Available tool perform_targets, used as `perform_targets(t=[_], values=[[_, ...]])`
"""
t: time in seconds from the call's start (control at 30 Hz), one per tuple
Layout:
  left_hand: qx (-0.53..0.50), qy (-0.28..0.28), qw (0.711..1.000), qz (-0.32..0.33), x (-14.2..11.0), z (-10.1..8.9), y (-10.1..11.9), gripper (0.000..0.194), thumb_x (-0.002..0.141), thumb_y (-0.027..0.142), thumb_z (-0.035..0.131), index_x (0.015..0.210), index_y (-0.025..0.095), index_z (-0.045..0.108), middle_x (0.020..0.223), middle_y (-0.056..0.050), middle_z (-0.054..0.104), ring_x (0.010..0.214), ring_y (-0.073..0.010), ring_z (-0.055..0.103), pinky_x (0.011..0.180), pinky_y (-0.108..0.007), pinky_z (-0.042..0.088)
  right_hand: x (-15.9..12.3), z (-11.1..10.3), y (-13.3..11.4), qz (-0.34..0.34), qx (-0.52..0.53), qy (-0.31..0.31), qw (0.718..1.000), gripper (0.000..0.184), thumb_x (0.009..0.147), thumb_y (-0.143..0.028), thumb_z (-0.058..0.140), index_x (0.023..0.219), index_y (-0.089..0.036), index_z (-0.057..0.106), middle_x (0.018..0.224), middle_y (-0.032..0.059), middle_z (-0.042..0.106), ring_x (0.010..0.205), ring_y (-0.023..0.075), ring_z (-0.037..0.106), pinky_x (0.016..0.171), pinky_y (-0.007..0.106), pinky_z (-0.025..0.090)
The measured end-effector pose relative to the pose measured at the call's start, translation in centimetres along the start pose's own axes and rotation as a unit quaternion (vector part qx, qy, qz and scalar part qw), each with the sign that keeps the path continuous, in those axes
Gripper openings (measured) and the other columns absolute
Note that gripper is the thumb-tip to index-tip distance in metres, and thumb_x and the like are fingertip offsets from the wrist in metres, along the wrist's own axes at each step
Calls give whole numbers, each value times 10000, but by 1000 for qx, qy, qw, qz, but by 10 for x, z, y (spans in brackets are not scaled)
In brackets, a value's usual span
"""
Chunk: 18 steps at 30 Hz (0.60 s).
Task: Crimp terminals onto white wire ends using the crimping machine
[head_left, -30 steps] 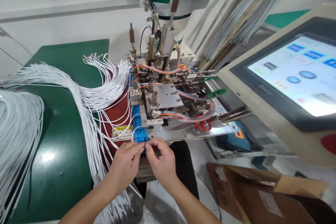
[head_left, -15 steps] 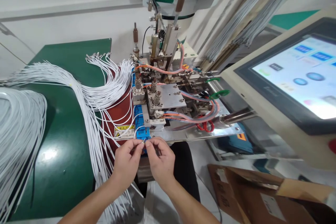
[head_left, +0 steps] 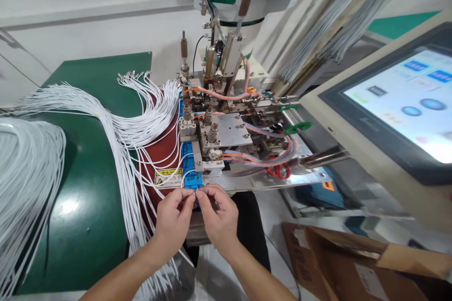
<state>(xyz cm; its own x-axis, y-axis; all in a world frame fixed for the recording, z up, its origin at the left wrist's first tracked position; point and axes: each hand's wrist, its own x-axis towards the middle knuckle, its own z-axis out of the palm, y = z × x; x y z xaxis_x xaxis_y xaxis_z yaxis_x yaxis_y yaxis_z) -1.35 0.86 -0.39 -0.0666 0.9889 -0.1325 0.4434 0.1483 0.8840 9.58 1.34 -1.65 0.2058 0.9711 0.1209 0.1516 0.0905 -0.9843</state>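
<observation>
My left hand (head_left: 172, 216) and my right hand (head_left: 221, 218) meet at the fingertips, just in front of the machine's blue fixture (head_left: 193, 178). Both are closed in a pinch. A tiny pale tip shows between them, seemingly the end of a white wire in my left fingers; what the right fingers grip is too small to make out. Single white wires curve into the blue fixture from the left. They come from a large bundle of white wires (head_left: 118, 169), which hangs down past my left forearm.
Behind the fixture stands the machine (head_left: 229, 129) with hoses and metal blocks. A lit touchscreen (head_left: 406, 103) juts in at right. On the green table (head_left: 95, 225) lies another wire coil (head_left: 30, 164). A cardboard box (head_left: 339, 263) sits low at right; more wires (head_left: 328, 23) hang behind.
The view has shifted slightly, so everything appears a little further right. Both hands keep their pinch at the same place before the blue fixture, with only slight finger movement.
</observation>
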Motion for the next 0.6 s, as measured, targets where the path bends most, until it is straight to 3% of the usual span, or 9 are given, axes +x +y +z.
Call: perform_targets(t=[0.2,0.43,0.6], values=[[-25,23,999,-2,-1,1,2,161,801,263,508,787,156,627,701,-15,640,644,-124,582,632,-213,475,0,1,3,-4,18,9,1000,136,765,-171,548,631,-177,570,618,2,568,605,130,547,584,251,464],[-18,0,1000,7,0,1,-2,156,813,238,489,787,163,623,696,-7,625,644,-116,563,628,-204,463,3,-2,3,-16,25,2,1000,72,751,-169,560,718,-177,624,702,23,605,636,132,561,573,240,462],[-8,7,1000,7,-1,1,-3,162,815,252,493,780,165,626,695,-5,621,636,-114,555,622,-203,454,2,0,2,18,41,-4,999,122,768,-184,551,661,-180,608,659,14,590,637,135,558,602,251,464]])
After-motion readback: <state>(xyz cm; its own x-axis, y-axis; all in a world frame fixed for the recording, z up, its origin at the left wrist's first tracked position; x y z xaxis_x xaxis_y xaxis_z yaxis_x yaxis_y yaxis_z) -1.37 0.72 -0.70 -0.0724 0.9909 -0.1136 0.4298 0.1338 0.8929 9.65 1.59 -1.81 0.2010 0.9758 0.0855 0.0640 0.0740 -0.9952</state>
